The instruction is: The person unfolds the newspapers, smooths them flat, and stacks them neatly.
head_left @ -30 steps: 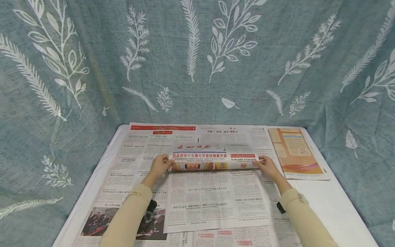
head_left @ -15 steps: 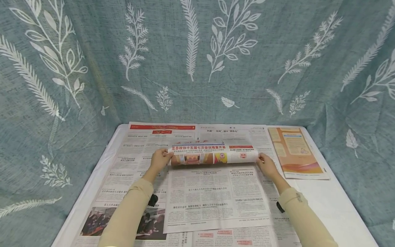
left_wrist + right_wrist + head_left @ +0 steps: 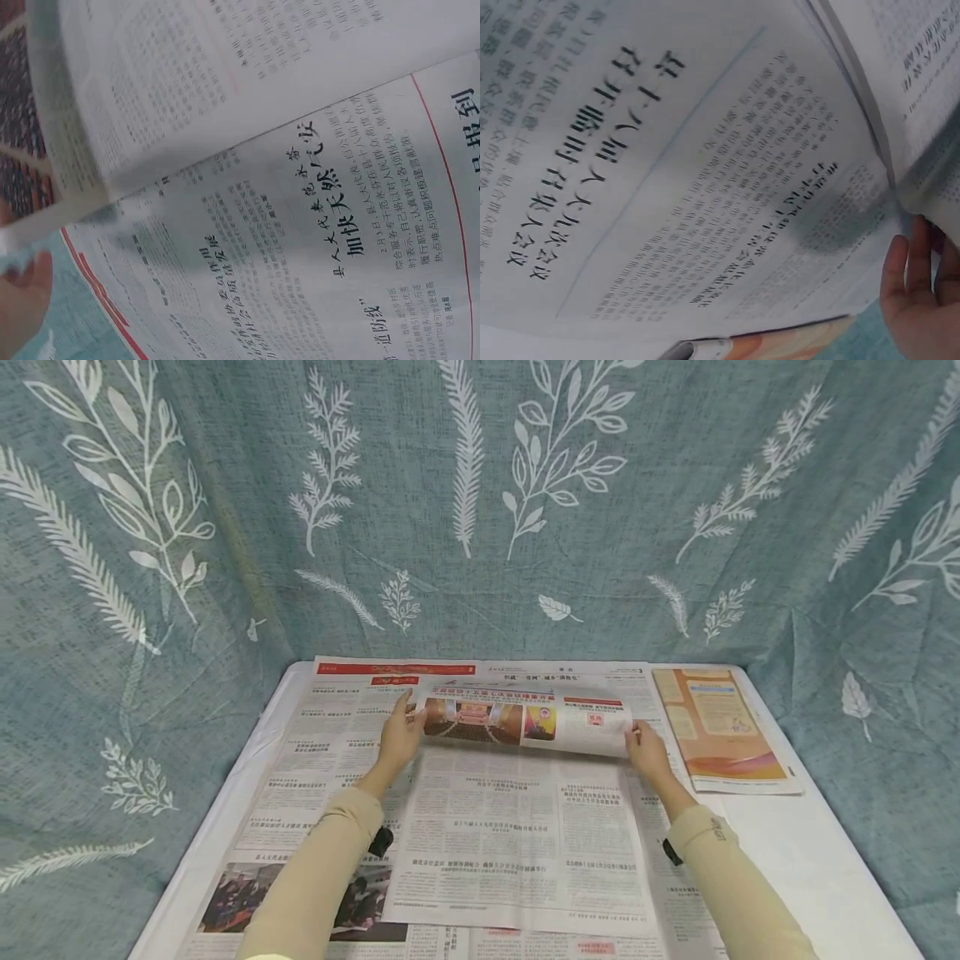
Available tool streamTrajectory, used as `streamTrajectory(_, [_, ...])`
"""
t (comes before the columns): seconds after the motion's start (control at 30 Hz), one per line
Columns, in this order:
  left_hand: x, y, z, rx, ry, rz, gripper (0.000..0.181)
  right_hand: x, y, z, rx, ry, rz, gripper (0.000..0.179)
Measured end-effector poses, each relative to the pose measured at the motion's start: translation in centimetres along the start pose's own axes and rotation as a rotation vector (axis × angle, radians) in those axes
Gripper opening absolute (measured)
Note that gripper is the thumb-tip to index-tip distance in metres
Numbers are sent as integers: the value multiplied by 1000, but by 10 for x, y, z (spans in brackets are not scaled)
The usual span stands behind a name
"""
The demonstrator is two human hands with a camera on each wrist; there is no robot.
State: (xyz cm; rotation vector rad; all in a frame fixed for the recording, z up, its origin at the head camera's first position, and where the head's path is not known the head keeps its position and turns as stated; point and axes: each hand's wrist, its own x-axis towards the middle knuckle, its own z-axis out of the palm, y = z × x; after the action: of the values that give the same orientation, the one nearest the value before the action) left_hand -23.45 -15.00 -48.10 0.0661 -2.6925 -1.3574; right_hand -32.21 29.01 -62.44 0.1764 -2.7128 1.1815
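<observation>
A newspaper (image 3: 517, 852) lies over other spread newspaper sheets, its far part curled up toward me and showing a red headline and a photo of a hall. At the left end of that curled part, my left hand (image 3: 400, 742) holds the paper's edge; the index finger points upward. My right hand (image 3: 648, 752) pinches the right end between thumb and fingers. The left wrist view shows the raised page (image 3: 202, 82) over a lower page, with blurred fingers at the paper's left edge. In the right wrist view, the right hand (image 3: 926, 292) is under the curled edge.
Newspaper sheets (image 3: 300, 802) cover much of the white table (image 3: 780, 835). An orange-and-tan printed booklet or folded sheet (image 3: 723, 735) lies at the right. Behind the table hangs a blue-green curtain (image 3: 480, 527) with white leaf patterns.
Both hands have raised the curled part and moved it away from me, the left end more. More of its photo shows. The newspaper's near edge has shifted a little leftward and tilted.
</observation>
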Motion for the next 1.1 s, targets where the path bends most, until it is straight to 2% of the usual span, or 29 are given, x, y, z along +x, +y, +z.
streamTrajectory(0.07, [-2, 1, 5, 39, 0, 50, 65, 15, 35, 14, -15, 52, -6, 34])
streamTrajectory(0.13, [-4, 2, 10, 121, -18, 115, 74, 15, 26, 12, -21, 89, 30, 32])
streamTrajectory(0.2, [-8, 2, 15, 214, -67, 193, 81, 4, -16, -2, -15, 98, 126, 30])
streamTrajectory(0.27, [-13, 2, 20, 339, -161, 280, 87, -10, -66, -19, 16, 122, 197, 30])
streamTrajectory(0.33, [-17, 2, 24, 456, -272, 375, 93, -22, -109, -33, 29, 114, 235, 35])
streamTrajectory(0.4, [-20, 3, 28, 540, -395, 453, 99, -28, -132, -39, 27, 100, 235, 42])
streamTrajectory(0.47, [-23, 4, 31, 610, -506, 499, 105, -31, -142, -40, 8, 61, 220, 49])
streamTrajectory(0.57, [-26, 4, 34, 699, -627, 494, 111, -32, -142, -37, -49, 3, 159, 55])
streamTrajectory(0.63, [-28, 4, 36, 752, -674, 468, 115, -33, -140, -35, -117, -24, 92, 57])
streamTrajectory(0.73, [-29, 3, 39, 780, -701, 423, 118, -37, -139, -32, -238, -97, -18, 63])
streamTrajectory(0.83, [-31, 3, 42, 779, -712, 381, 121, -42, -138, -30, -336, -215, -88, 72])
streamTrajectory(0.9, [-31, 4, 43, 771, -731, 338, 123, -45, -136, -30, -380, -283, -107, 78])
streamTrajectory(0.97, [-33, 5, 43, 753, -752, 303, 123, -47, -136, -29, -408, -319, -110, 80])
streamTrajectory(1.1, [-36, 9, 44, 728, -791, 256, 123, -51, -134, -29, -445, -343, -125, 82])
